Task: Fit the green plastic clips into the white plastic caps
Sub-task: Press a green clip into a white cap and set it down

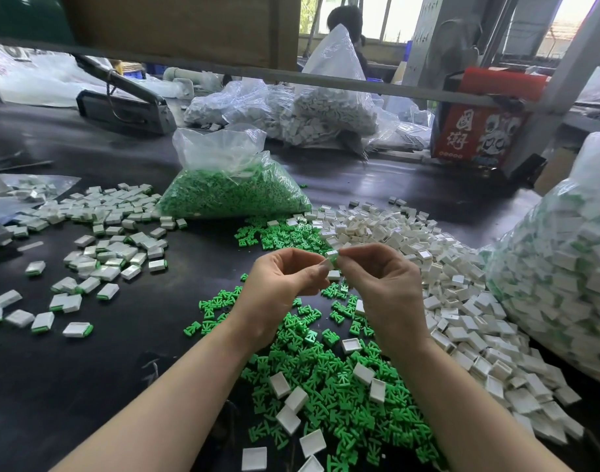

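left hand and right hand pinch one white cap at frame centre | green clip showing at its top edge | above loose green clips on bench

two hands, three filled bags

Both hands, left and right, meet above the tabletop, pinching one cap between them. Loose clips lie heaped below and before the hands, a few caps on top. Pile of caps lies right of the hands. Fitted caps lie scattered to the left. Bag of clips stands behind the hands; bags of caps farther behind. Bag of fitted caps at far right.
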Available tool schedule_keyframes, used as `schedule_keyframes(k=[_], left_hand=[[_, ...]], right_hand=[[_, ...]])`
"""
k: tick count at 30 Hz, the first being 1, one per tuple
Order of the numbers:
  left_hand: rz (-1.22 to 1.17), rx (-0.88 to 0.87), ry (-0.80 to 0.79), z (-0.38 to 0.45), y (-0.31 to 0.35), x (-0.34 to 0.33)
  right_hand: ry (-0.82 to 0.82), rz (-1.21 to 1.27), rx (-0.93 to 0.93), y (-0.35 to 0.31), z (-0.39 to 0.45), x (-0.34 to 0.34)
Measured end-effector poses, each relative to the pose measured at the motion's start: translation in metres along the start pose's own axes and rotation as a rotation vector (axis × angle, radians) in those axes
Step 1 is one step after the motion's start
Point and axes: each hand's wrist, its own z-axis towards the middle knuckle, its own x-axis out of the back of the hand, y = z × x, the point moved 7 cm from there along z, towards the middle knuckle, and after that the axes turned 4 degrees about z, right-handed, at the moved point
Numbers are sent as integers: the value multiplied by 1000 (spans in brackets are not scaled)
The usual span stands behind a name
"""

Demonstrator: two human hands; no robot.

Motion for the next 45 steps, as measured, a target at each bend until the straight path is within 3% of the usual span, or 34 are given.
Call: schedule_keyframes(k=[8,15,19,21,30,38,45], left_hand=[[303,31,-309,-6,-6,-14],[383,-69,-261,-6,1,-12],[530,-124,-264,-7,2,-12],[584,-143,-266,-7,2,-12],[647,-154,-289,-8,-4,-19],[670,-177,-160,-9,-7,-21],[718,-162,-157,-9,-13,-20]], right_hand=[[-78,-55,4,-1,-1,-6],[-254,-330,-133,10,-1,-16],[-376,-619,-97,14,-3,-22],[-401,-651,-90,15,-5,-22],[-389,-649,-70,21,-11,-23],[-327,-956,59,22,-15,-28],[-304,-990,55,27,-16,-27]])
